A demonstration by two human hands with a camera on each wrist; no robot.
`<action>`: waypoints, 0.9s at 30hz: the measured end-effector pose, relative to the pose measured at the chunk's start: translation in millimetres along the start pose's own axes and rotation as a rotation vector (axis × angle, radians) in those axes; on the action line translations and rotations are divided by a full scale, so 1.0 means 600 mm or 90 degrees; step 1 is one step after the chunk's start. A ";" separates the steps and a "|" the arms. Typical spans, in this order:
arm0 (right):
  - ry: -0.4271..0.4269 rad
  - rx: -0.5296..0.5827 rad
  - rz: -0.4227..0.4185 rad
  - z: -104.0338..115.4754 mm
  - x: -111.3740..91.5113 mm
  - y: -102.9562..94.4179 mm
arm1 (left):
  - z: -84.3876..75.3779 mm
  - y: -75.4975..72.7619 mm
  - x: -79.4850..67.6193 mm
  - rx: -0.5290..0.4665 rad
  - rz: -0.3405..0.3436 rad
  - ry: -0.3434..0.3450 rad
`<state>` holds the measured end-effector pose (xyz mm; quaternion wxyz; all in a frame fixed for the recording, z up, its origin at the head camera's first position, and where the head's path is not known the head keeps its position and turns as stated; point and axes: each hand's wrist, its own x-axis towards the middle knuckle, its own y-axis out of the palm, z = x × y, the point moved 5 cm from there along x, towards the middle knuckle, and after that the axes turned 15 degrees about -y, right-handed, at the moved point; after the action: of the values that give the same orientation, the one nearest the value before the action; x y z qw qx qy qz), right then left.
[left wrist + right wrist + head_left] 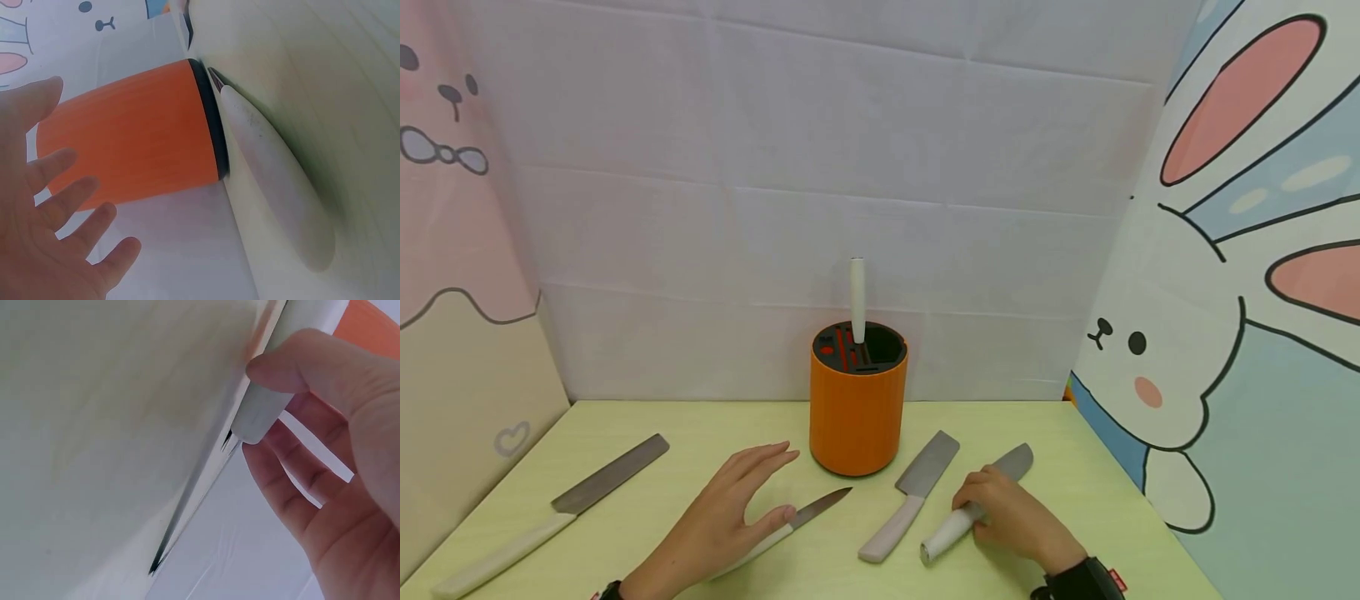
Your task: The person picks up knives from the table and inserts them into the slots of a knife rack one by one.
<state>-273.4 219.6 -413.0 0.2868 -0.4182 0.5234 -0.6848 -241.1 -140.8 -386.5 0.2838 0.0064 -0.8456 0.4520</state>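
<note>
My right hand [1015, 517] pinches the white handle of a broad-bladed knife [951, 535] on the right of the table. Thumb and fingers sit on either side of that handle [259, 415] in the right wrist view. Over a small pointed paring knife [816, 509] hovers my left hand [730, 508], fingers spread and holding nothing. The paring knife's white handle [275, 175] lies on the tabletop in the left wrist view, apart from the fingers. Between the hands lies a cleaver [928, 465], its pale handle toward me.
An orange round knife block [856, 425] stands at the back middle, with one white-handled utensil [858, 300] upright in its black slotted top. A long rectangular-bladed knife [613, 475] lies at far left on the pale table [722, 425]. Cloth-like white sheeting [737, 233] hangs behind.
</note>
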 end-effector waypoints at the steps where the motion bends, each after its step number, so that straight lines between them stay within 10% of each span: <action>1: -0.003 -0.005 -0.004 0.002 0.000 -0.002 | 0.000 0.000 0.000 0.000 -0.003 0.002; 27: -0.044 -0.018 -0.138 0.041 0.021 -0.070 | -0.001 0.002 -0.002 0.001 0.002 -0.003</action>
<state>-255.9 209.6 -366.9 0.2229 -0.4993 0.4749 -0.6895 -240.3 -139.8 -387.5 0.2811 0.0066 -0.8460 0.4531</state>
